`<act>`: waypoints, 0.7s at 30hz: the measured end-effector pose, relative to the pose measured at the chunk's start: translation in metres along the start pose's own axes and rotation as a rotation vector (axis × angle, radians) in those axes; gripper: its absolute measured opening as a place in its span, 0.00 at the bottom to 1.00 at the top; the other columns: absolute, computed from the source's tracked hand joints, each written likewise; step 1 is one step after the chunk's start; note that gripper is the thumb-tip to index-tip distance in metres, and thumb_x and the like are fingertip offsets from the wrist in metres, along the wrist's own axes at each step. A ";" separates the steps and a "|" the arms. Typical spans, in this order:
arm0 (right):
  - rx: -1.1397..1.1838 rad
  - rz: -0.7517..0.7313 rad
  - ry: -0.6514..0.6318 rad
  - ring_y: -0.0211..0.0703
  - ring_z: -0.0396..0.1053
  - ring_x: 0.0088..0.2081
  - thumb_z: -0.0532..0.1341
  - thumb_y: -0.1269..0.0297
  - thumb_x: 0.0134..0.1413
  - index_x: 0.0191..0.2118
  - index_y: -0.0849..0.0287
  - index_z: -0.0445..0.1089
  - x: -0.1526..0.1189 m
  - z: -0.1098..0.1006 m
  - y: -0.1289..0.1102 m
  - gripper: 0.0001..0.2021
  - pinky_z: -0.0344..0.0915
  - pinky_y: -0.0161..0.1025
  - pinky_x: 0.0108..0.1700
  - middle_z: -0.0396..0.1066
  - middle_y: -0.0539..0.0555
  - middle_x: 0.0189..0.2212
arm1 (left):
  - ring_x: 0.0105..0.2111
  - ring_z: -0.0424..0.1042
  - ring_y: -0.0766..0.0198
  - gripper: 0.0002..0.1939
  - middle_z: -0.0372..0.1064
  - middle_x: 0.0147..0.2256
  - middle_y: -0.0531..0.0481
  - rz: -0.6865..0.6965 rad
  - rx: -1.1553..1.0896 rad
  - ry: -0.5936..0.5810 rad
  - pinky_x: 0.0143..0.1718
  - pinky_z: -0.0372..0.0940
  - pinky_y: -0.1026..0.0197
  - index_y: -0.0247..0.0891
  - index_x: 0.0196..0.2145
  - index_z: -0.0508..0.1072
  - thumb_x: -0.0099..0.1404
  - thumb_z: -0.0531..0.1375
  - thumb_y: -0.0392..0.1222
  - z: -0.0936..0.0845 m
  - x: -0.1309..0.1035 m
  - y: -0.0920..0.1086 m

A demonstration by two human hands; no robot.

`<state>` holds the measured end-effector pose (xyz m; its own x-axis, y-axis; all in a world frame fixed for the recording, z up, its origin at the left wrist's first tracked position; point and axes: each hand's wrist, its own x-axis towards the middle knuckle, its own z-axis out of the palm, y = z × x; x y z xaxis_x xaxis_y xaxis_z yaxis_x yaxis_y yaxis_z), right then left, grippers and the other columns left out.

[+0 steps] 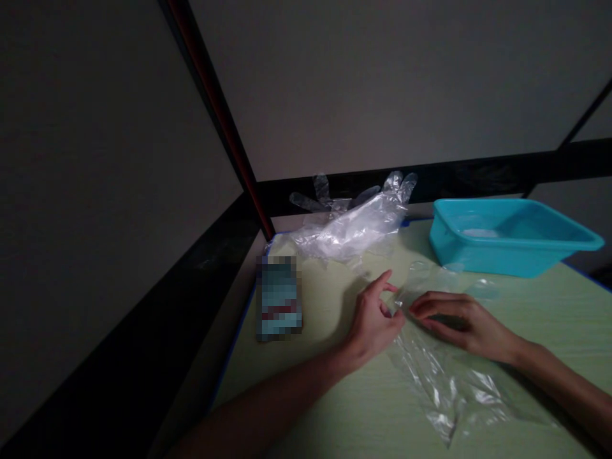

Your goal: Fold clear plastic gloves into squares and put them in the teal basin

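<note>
A thin clear plastic glove [430, 382] lies crumpled on the table, stretching from between my hands toward the near side. My left hand [375, 322] pinches its upper part between thumb and a curled finger, with the index finger pointing outward. Facing it from the right, my right hand [461, 322] has its fingertips drawn together on the same film. The exact grip points are hard to see because the plastic is transparent. Farther back, a loose pile of clear plastic gloves [358, 223] has several fingers sticking up.
A turquoise plastic basin [507, 255] stands at the back right. On the left edge lies a rectangular item [280, 299], blurred out by pixels. The pale green table [329, 401] with blue edging sits in a corner against grey and black walls [382, 89].
</note>
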<state>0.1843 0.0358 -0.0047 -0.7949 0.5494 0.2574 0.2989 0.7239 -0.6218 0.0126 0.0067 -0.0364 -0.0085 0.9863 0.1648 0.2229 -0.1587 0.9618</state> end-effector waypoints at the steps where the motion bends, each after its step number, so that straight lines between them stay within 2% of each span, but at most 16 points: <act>1: -0.003 -0.011 -0.002 0.42 0.67 0.39 0.53 0.65 0.54 0.35 0.58 0.70 0.000 0.002 0.000 0.09 0.65 0.39 0.39 0.70 0.56 0.35 | 0.17 0.55 0.79 0.36 0.64 0.42 0.49 0.001 -0.004 0.005 0.15 0.52 0.75 0.39 0.53 0.58 0.45 0.55 0.23 0.000 0.000 0.000; 10: 0.064 -0.028 -0.114 0.41 0.66 0.41 0.55 0.64 0.54 0.40 0.57 0.70 0.005 0.014 -0.010 0.10 0.64 0.39 0.43 0.68 0.56 0.40 | 0.17 0.53 0.79 0.30 0.64 0.37 0.51 -0.025 -0.069 0.124 0.17 0.52 0.74 0.38 0.49 0.61 0.48 0.53 0.22 -0.009 0.013 -0.003; 14: 0.020 -0.010 -0.112 0.45 0.61 0.48 0.54 0.65 0.54 0.45 0.58 0.67 0.007 0.019 -0.014 0.13 0.60 0.43 0.49 0.63 0.58 0.47 | 0.20 0.55 0.75 0.25 0.61 0.35 0.53 0.085 0.064 0.278 0.24 0.57 0.70 0.38 0.45 0.63 0.48 0.56 0.24 -0.016 0.016 0.002; 16: -0.029 0.027 -0.080 0.47 0.58 0.51 0.54 0.66 0.54 0.48 0.58 0.65 0.009 0.024 -0.016 0.15 0.57 0.45 0.52 0.61 0.59 0.49 | 0.24 0.57 0.72 0.21 0.59 0.34 0.52 0.180 0.142 0.308 0.29 0.58 0.68 0.38 0.41 0.65 0.49 0.55 0.24 -0.016 0.012 0.008; 18: -0.060 0.058 -0.035 0.49 0.56 0.52 0.54 0.68 0.53 0.49 0.58 0.63 0.011 0.029 -0.017 0.16 0.56 0.47 0.53 0.61 0.59 0.50 | 0.27 0.59 0.70 0.17 0.60 0.33 0.52 0.244 0.170 0.240 0.30 0.58 0.67 0.38 0.36 0.65 0.49 0.54 0.23 -0.014 0.004 0.014; 21: -0.040 0.085 0.033 0.49 0.60 0.49 0.54 0.70 0.52 0.49 0.57 0.63 0.013 0.035 -0.017 0.17 0.60 0.47 0.49 0.63 0.59 0.47 | 0.28 0.61 0.69 0.13 0.61 0.31 0.52 0.264 0.153 0.054 0.30 0.59 0.67 0.38 0.30 0.65 0.50 0.51 0.23 -0.006 -0.005 0.018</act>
<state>0.1502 0.0157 -0.0165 -0.7483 0.6223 0.2297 0.3856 0.6898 -0.6128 0.0111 -0.0014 -0.0189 0.0187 0.9073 0.4200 0.3688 -0.3968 0.8406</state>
